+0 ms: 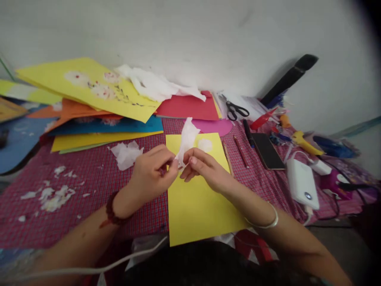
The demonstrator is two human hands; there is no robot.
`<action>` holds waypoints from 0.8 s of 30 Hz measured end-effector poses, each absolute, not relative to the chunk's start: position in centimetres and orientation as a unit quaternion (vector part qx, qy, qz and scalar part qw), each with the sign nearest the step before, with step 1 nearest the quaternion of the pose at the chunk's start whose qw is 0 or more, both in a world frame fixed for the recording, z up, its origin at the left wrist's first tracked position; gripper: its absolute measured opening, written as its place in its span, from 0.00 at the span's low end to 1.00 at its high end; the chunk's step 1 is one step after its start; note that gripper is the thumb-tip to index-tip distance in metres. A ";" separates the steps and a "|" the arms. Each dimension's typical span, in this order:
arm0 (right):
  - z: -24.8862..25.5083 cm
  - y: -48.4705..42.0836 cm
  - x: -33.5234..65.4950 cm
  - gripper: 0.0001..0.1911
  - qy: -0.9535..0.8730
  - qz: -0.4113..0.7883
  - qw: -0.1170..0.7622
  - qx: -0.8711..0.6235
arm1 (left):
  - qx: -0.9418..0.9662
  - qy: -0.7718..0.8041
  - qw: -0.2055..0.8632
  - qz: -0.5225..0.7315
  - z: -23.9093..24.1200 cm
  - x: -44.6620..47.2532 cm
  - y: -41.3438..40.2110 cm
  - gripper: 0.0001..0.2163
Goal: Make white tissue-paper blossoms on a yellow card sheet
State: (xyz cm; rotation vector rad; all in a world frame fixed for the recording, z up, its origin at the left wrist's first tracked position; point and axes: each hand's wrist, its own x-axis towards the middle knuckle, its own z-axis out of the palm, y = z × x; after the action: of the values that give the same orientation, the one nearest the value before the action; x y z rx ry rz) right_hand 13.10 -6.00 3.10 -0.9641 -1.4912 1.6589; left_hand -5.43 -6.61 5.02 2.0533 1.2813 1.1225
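Over a yellow paper sheet (202,210), my left hand (153,171) pinches the lower end of a white tissue strip (189,135) between thumb and fingers. My right hand (210,169) is curled around the strip's lower end from the other side, its thumb and fingers bent close together. The strip stands up above both hands, crumpled and thin. A small roundish white tissue piece (205,145) lies flat on the yellow sheet beyond my right hand. Left of my left hand rests a crumpled white tissue piece (126,154) on the checked cloth.
Small white scraps (56,196) lie on the left of the cloth. Behind are a yellow sheet with flower decorations (98,85), a red sheet (189,107) and black-handled scissors (236,110). On the right are a red pencil (241,151), a dark phone (268,151) and a white power bank (302,182).
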 end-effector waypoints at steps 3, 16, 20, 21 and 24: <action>2.8 -5.7 12.5 0.25 -0.621 0.576 0.375 -0.377 | 0.725 0.458 0.307 0.413 4.3 -4.7 -7.1 0.05; 1.3 -6.1 13.5 0.07 -0.746 0.260 0.368 -0.490 | 0.525 0.447 0.594 0.414 1.7 -3.7 -6.3 0.04; 1.1 -5.8 13.7 0.06 -0.737 0.254 0.374 -0.503 | 0.547 0.461 0.594 0.369 1.7 -4.2 -5.8 0.07; 1.1 -5.8 13.7 0.06 -0.739 0.246 0.370 -0.506 | 0.557 0.469 0.584 0.359 1.8 -4.2 -5.7 0.07; 1.1 -6.1 13.6 0.06 -0.755 0.229 0.354 -0.503 | 0.601 0.496 0.523 0.345 2.0 -4.1 -5.6 0.09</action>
State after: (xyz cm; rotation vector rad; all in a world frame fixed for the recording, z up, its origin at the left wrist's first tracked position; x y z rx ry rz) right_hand 13.58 -6.13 1.08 -1.2993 -1.9519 0.5909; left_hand -4.09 -5.61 1.96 1.4402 1.1887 0.8256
